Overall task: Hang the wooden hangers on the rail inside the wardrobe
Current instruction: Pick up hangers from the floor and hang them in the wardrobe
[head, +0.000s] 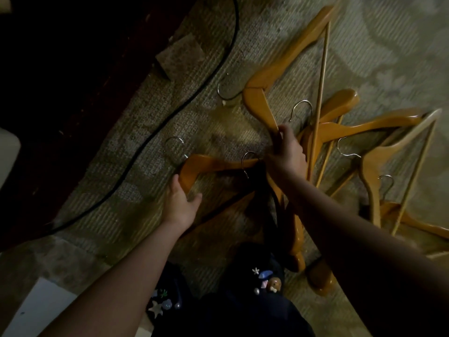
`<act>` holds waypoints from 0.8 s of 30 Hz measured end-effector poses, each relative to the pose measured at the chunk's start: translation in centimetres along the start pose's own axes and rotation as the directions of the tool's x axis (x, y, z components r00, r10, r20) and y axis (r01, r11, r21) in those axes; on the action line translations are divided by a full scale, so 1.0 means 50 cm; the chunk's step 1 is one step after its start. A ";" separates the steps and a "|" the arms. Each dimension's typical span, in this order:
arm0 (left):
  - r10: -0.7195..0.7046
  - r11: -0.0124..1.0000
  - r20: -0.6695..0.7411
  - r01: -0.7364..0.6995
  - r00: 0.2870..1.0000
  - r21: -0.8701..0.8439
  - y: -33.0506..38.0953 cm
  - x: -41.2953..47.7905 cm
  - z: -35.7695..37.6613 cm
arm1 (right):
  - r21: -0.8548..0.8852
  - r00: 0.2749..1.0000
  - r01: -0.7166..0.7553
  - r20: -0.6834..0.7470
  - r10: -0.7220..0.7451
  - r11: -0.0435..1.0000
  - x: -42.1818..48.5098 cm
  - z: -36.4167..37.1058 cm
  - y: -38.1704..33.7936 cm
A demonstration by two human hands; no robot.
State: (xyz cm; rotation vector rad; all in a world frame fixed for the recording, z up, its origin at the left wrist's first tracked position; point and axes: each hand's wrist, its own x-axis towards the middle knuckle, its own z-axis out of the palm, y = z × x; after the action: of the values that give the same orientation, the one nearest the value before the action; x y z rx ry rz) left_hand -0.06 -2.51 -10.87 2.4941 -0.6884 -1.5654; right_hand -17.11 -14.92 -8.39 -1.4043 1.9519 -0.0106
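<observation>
Several wooden hangers with metal hooks lie scattered on a patterned carpet. My right hand (288, 152) grips the lower arm of a large hanger (286, 69) that stretches up toward the top of the view. My left hand (181, 201) is open, with its fingers touching the bend of another hanger (213, 164) that lies flat at centre. More hangers (379, 152) are piled to the right, and two (297, 239) lie near my feet. The wardrobe rail is out of sight.
A black cable (150, 139) curves across the carpet at left. Dark wooden furniture (60, 81) fills the upper left. My dark clogs (257, 276) with small charms stand at the bottom. A white object (36, 310) sits at the lower left.
</observation>
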 end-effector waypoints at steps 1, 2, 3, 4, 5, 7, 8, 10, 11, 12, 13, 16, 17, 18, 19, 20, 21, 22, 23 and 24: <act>-0.005 1.000 0.004 0.005 1.000 -0.001 -0.001 -0.003 -0.004 | 0.030 1.000 -0.008 -0.022 0.009 1.000 -0.014 -0.003 0.006; -0.004 1.000 0.005 0.004 1.000 0.005 -0.003 -0.006 -0.008 | 0.063 0.999 -0.021 -0.046 0.024 0.998 -0.025 -0.004 0.013; -0.002 1.000 0.002 0.002 1.000 0.011 -0.004 -0.010 -0.012 | 0.098 0.997 -0.028 -0.071 0.035 0.995 -0.036 -0.006 0.017; -0.005 1.000 -0.002 0.005 1.000 0.021 -0.006 -0.014 -0.015 | 0.134 0.995 -0.027 -0.090 0.039 0.991 -0.046 -0.009 0.022; -0.016 0.999 -0.006 0.016 1.000 0.033 -0.005 -0.017 -0.018 | 0.171 0.994 -0.015 -0.105 0.034 0.985 -0.056 -0.013 0.027; -0.039 0.996 -0.002 0.039 0.999 0.075 -0.003 -0.014 -0.023 | 0.249 0.993 -0.008 -0.115 0.038 0.969 -0.082 -0.025 0.040; -0.037 0.994 0.008 0.036 0.999 0.100 -0.001 -0.006 -0.025 | 0.298 0.994 -0.008 -0.106 0.041 0.954 -0.098 -0.031 0.047; -0.030 0.991 0.029 0.026 0.999 0.130 0.006 0.018 -0.029 | 0.386 0.997 0.010 -0.077 0.022 0.922 -0.128 -0.041 0.063; -0.038 0.992 0.023 0.035 0.999 0.124 0.012 0.031 -0.028 | 0.413 0.998 0.028 -0.067 0.000 0.910 -0.140 -0.047 0.071; -0.054 0.992 0.005 0.053 0.999 0.111 0.017 0.043 -0.026 | 0.434 0.998 0.043 -0.058 -0.019 0.900 -0.149 -0.053 0.079; -0.073 0.992 -0.022 0.075 0.997 0.106 0.022 0.052 -0.023 | 0.457 0.998 0.054 -0.054 -0.033 0.888 -0.156 -0.059 0.084; -0.125 0.979 -0.079 0.136 0.989 0.152 0.028 0.072 -0.008 | 0.481 0.996 0.079 -0.066 -0.054 0.873 -0.153 -0.059 0.095; -0.142 0.970 -0.089 0.157 0.986 0.188 0.028 0.080 -0.003 | 0.475 0.996 0.079 -0.073 -0.051 0.877 -0.148 -0.053 0.097; -0.151 0.957 -0.102 0.172 0.983 0.234 0.027 0.087 0.000 | 0.469 0.996 0.081 -0.078 -0.050 0.880 -0.143 -0.047 0.099; -0.155 0.945 -0.115 0.181 0.981 0.274 0.029 0.091 0.001 | 0.461 0.996 0.078 -0.075 -0.049 0.884 -0.137 -0.040 0.099; -0.150 0.938 -0.128 0.182 0.980 0.296 0.030 0.094 0.003 | 0.461 0.996 0.075 -0.070 -0.048 0.884 -0.132 -0.034 0.098; -0.140 0.936 -0.142 0.177 0.980 0.303 0.034 0.093 0.003 | 0.468 0.996 0.076 -0.068 -0.051 0.880 -0.128 -0.029 0.096; -0.119 0.940 -0.157 0.162 0.981 0.301 0.035 0.090 0.003 | 0.477 0.996 0.084 -0.070 -0.057 0.875 -0.126 -0.024 0.095; -0.082 0.945 -0.174 0.132 0.981 0.298 0.036 0.081 0.000 | 0.482 0.995 0.097 -0.078 -0.068 0.871 -0.126 -0.023 0.091; -0.037 0.953 -0.188 0.092 0.981 0.289 0.033 0.071 -0.002 | 0.484 0.993 0.108 -0.092 -0.072 0.868 -0.126 -0.022 0.089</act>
State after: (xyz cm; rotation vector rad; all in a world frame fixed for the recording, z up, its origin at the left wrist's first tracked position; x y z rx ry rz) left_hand 0.82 -5.54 -13.23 2.8574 -0.8795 -1.3142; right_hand -20.44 -8.31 -5.93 -1.1591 1.7682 -0.5692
